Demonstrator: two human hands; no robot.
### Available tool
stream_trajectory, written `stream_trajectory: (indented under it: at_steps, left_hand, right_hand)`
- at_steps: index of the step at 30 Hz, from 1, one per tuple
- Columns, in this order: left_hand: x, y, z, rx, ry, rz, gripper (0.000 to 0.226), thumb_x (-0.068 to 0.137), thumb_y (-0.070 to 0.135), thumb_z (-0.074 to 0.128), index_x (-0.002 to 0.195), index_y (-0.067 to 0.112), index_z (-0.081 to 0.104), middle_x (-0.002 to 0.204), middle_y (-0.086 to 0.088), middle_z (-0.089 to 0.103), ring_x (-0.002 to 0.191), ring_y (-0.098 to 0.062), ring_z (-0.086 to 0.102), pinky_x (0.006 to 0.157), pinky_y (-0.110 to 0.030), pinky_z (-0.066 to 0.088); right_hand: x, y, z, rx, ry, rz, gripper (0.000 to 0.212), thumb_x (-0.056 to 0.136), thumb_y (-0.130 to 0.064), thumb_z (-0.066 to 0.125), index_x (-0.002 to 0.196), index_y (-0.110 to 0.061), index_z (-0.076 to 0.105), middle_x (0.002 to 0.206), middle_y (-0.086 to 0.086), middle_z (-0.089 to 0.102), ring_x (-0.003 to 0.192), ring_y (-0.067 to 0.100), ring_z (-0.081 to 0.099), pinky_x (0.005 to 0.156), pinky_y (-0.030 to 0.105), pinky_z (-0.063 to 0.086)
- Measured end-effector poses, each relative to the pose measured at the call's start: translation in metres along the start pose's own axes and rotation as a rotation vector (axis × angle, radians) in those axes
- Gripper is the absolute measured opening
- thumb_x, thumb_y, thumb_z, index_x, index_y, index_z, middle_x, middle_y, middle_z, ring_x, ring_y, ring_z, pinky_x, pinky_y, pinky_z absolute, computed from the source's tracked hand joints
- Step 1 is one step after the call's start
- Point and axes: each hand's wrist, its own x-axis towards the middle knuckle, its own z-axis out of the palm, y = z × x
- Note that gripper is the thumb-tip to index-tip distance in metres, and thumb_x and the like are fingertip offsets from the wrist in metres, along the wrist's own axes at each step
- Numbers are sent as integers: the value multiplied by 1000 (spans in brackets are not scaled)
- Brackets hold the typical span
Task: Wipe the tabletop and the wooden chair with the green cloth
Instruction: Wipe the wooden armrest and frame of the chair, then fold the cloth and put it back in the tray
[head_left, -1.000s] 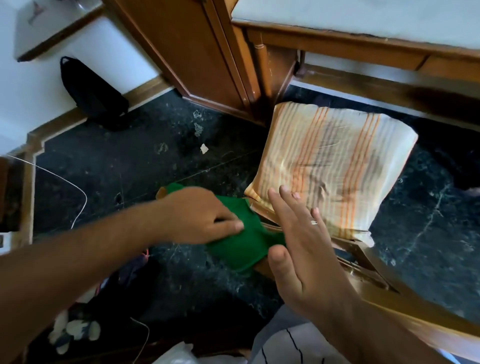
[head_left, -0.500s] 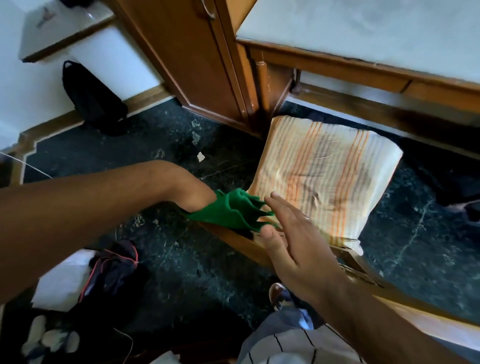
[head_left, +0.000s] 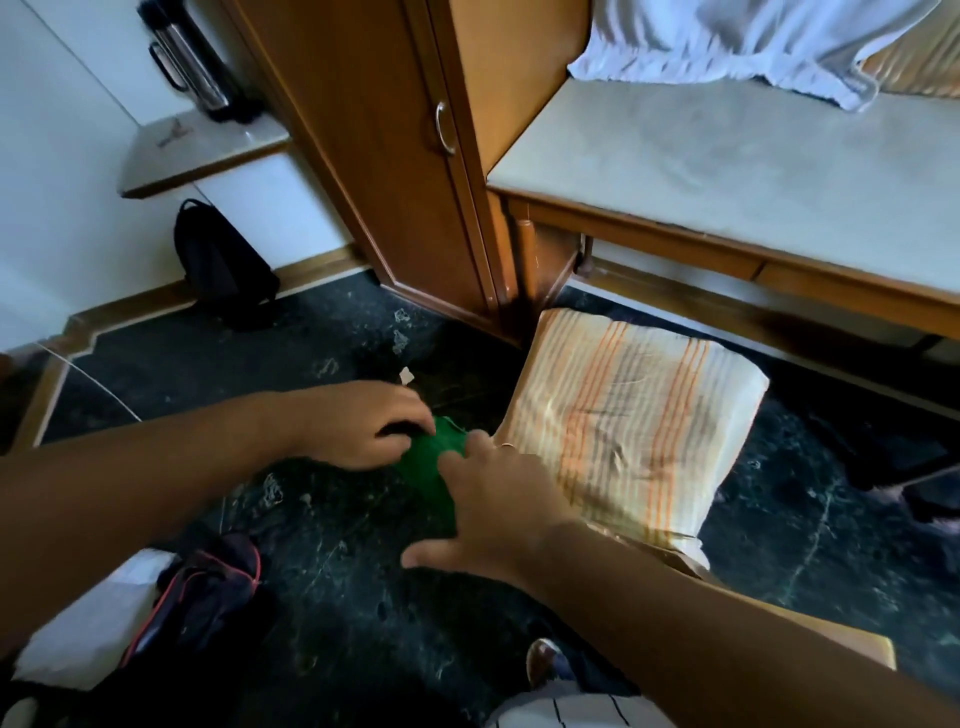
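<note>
The green cloth (head_left: 431, 462) shows as a small bunched patch between my two hands, at the left edge of the wooden chair (head_left: 852, 642). My left hand (head_left: 358, 426) rests on top of the cloth's left side with its fingers curled onto it. My right hand (head_left: 493, 509) lies over the cloth's right side, fingers spread, thumb pointing left. A striped orange and cream cushion (head_left: 628, 426) covers the chair seat just right of my hands. The pale tabletop (head_left: 727, 171) stands beyond, at the upper right. Most of the cloth is hidden under my hands.
A wooden cupboard (head_left: 374, 145) stands left of the table. White fabric (head_left: 727, 36) lies on the table's far end. A black bag (head_left: 223, 265) leans on the wall. Clothes and a white sheet (head_left: 104, 618) lie on the dark floor at lower left.
My left hand turned over and now lies on top of the cloth, which sits more bunched. My right hand closed in over the cloth. My view tilted up, showing more tabletop.
</note>
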Motion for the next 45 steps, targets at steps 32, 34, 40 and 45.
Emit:
stream_trajectory:
  at_steps: [32,34,40,45]
  left_hand:
    - [456,525,-146,-7,60,221,3,81,23,75,84,21,75,70,22,66,66,21,57,58,-5,38]
    - [503,566,-152,-14,54,278,12,79,22,78,72,26,69,62,22,63,60,20,56,54,-6,36]
    - [629,687,-190,-4,78,461,17,87,17,72,75,24,63,75,4,63,53,-9,62,45,-20,50]
    - [718,784,-282,-59,318,578,10,88,8,67,92,18,65,81,3,62,44,-7,60,41,-23,50]
  right_hand:
    - [-376,568,-219,238,-24,578,21,89,-14,53,105,-17,66,96,2,59,90,22,56,76,29,41]
    - [-414,612,-237,184,-50,624,11,91,-14,53,94,-18,62,90,1,60,85,22,58,72,30,41]
    - [-503,731,-326,89,2,827,15,89,-8,57,80,-19,59,78,-1,60,74,18,56,61,28,37]
    - [-547,831,-424,-60,304,974,18,89,-7,58,99,-14,71,95,8,68,93,30,63,79,35,50]
